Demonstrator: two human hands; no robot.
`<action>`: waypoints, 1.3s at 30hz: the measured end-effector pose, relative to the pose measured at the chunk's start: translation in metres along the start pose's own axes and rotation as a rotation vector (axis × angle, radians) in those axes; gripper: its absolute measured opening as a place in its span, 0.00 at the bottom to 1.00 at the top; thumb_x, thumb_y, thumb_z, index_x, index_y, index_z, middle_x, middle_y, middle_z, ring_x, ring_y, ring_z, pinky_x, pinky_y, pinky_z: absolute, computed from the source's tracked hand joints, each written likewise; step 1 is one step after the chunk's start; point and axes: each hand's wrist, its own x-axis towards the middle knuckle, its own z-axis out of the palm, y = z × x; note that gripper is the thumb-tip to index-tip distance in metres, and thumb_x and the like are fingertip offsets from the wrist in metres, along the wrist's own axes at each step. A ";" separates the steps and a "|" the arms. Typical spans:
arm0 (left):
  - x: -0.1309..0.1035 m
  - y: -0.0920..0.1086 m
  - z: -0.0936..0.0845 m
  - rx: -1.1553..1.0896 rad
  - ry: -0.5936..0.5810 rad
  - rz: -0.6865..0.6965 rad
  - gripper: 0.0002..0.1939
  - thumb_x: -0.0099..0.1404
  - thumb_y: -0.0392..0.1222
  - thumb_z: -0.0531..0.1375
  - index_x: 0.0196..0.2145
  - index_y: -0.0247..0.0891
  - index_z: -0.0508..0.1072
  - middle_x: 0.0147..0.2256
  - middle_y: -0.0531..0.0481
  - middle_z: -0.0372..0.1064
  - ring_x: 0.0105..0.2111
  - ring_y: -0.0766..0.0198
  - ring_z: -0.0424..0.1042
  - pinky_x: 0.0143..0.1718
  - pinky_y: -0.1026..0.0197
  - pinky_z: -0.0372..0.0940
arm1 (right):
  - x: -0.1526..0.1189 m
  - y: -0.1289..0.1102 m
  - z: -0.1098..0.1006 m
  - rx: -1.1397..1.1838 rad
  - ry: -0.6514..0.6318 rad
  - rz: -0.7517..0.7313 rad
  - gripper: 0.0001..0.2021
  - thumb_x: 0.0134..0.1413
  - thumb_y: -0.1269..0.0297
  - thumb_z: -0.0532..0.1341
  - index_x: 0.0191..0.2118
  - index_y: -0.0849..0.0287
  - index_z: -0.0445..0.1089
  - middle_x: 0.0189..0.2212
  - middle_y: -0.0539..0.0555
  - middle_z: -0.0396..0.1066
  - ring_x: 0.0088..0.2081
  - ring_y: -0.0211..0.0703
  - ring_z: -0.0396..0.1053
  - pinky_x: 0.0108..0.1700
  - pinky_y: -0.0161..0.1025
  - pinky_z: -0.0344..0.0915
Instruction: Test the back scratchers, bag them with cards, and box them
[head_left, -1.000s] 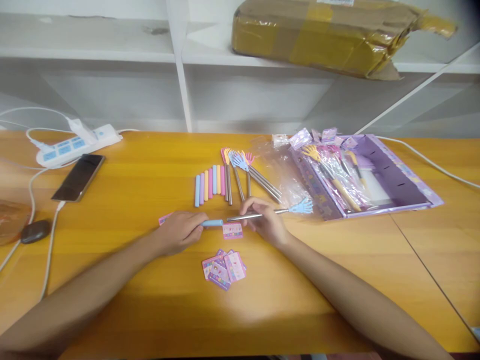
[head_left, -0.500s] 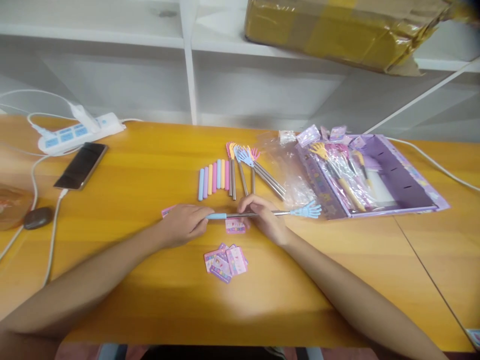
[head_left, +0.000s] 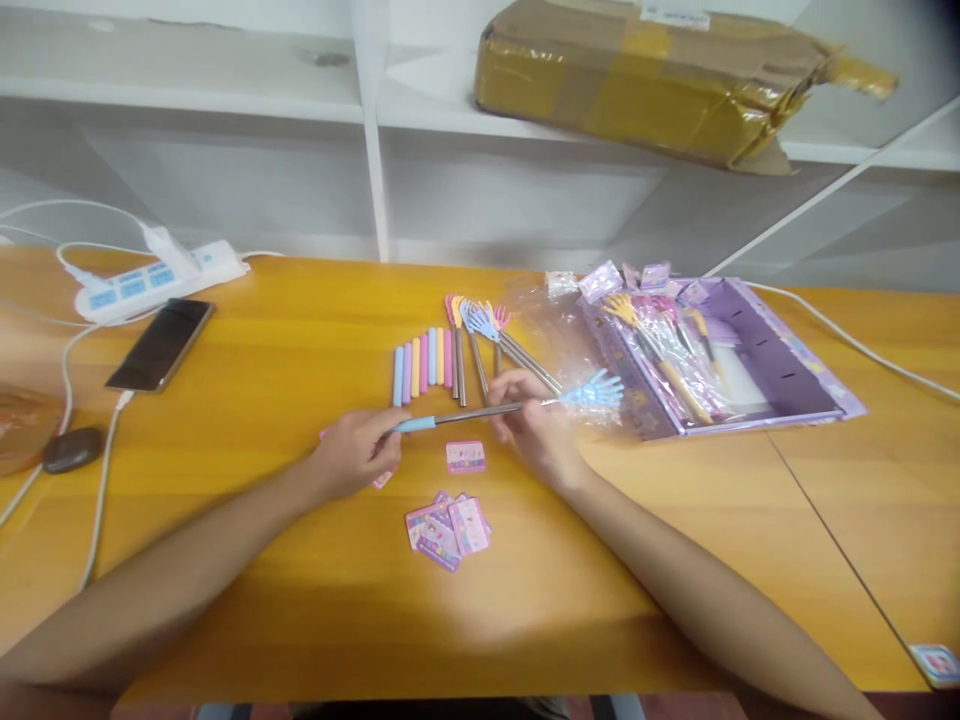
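Note:
A metal rod with a blue handle and a blue hand-shaped head is held across the table, tilted up to the right. My left hand is closed round the blue handle. My right hand pinches the rod near its blue head. Beyond them lie a row of pastel tubes and several rods with coloured hand-shaped heads. One small pink card lies between my hands, with a pile of cards nearer me. Another card is partly hidden by my left hand.
An open purple box holds wrapped hand-headed sticks, with clear plastic bags beside it. At left are a phone, power strip, cables and a dark mouse-like object. A taped carton sits on the shelf.
The rod's blue-headed end has risen, so the rod now tilts. My hands have shifted slightly left, uncovering the small pink card. The camera view has shifted a little.

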 end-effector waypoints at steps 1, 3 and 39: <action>0.001 -0.001 -0.001 -0.003 0.023 -0.006 0.13 0.73 0.38 0.51 0.44 0.41 0.76 0.24 0.55 0.70 0.23 0.64 0.69 0.29 0.62 0.62 | 0.004 -0.004 -0.003 0.033 0.028 -0.039 0.29 0.57 0.29 0.66 0.48 0.51 0.74 0.34 0.49 0.68 0.25 0.38 0.62 0.30 0.40 0.63; 0.002 -0.001 -0.001 0.005 0.057 0.002 0.12 0.71 0.38 0.52 0.42 0.40 0.76 0.23 0.56 0.68 0.22 0.65 0.67 0.28 0.63 0.60 | 0.011 -0.012 -0.009 0.101 0.074 -0.083 0.29 0.60 0.29 0.62 0.45 0.51 0.77 0.32 0.49 0.66 0.25 0.39 0.61 0.29 0.40 0.62; -0.016 0.028 0.034 -1.191 0.564 -0.338 0.05 0.67 0.39 0.60 0.32 0.39 0.68 0.35 0.54 0.65 0.21 0.67 0.73 0.15 0.64 0.72 | 0.023 -0.002 0.085 0.298 -0.108 -0.054 0.26 0.72 0.46 0.58 0.24 0.54 0.56 0.28 0.51 0.55 0.29 0.44 0.52 0.32 0.43 0.54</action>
